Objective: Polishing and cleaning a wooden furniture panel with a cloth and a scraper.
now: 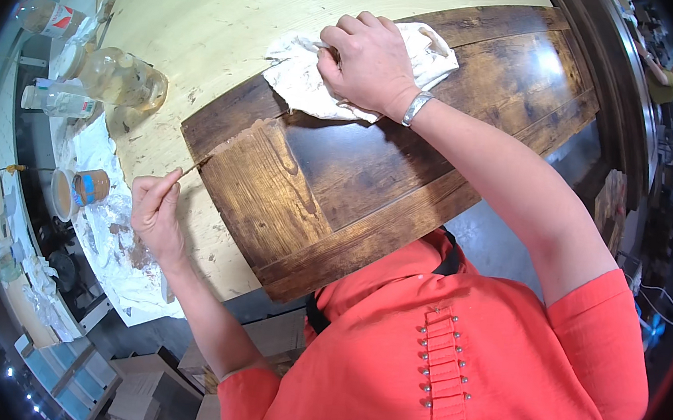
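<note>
A dark brown wooden panel [430, 150] with a framed face lies across the table in front of me, its near edge against my red shirt. My left hand [158, 214] is closed in a pinch on a thin brown stick [194, 168], whose far end meets the panel's left edge. Whether that end carries bristles is too small to tell. My right hand [369, 61], with a silver bracelet at the wrist, rests with curled fingers on a crumpled white cloth [300, 79]. The cloth lies over the panel's far edge, partly hidden by the hand.
A large clear jar [124, 79] and two bottles stand at the far left of the pale table [210, 7]. Nearer is a small cup of brown liquid [90, 187] on stained white paper [138, 285]. Cardboard boxes [136, 400] sit below. Another person [662, 78] is at far right.
</note>
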`<state>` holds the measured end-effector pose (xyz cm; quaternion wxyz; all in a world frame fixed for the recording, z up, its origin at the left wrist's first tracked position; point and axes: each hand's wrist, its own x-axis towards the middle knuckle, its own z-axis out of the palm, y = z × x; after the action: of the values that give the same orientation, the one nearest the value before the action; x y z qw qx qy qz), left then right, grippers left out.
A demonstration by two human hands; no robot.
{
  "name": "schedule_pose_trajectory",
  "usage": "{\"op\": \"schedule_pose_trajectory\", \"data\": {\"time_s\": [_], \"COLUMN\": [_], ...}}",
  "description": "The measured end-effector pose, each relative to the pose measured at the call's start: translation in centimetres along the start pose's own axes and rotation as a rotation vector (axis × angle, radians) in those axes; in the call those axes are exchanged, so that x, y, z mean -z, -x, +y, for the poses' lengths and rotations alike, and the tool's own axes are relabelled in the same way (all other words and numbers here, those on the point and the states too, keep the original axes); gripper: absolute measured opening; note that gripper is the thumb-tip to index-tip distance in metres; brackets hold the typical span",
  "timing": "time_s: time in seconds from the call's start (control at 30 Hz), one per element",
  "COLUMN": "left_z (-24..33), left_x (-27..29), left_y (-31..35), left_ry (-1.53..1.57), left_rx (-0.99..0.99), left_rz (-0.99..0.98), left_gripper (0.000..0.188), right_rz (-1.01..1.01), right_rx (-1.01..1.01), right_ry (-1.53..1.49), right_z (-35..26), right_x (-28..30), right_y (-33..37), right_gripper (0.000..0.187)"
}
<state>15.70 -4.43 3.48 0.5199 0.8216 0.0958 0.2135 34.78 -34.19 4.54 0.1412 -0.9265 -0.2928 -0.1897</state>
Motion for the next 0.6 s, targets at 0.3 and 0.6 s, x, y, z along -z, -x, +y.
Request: {"op": "schedule_pose_trajectory", "data": {"time_s": [0.3, 0.6], "left_z": [0.21, -0.19], "left_x": [0.61, 1.00], "left_y": [-0.06, 0.20], "left_ry": [-0.009, -0.032], "left_rx": [-0.013, -0.017], "left_rz": [0.007, 0.027], "left_gripper": [0.021, 0.019], "right_rz": [0.003, 0.001], "right_rx": [0.001, -0.001], "right_ry": [0.006, 0.016], "right_z": [-0.03, -0.21], "right_x": [-0.15, 0.03], "right_y": [-0.07, -0.08], "right_gripper": [0.022, 0.015]}}
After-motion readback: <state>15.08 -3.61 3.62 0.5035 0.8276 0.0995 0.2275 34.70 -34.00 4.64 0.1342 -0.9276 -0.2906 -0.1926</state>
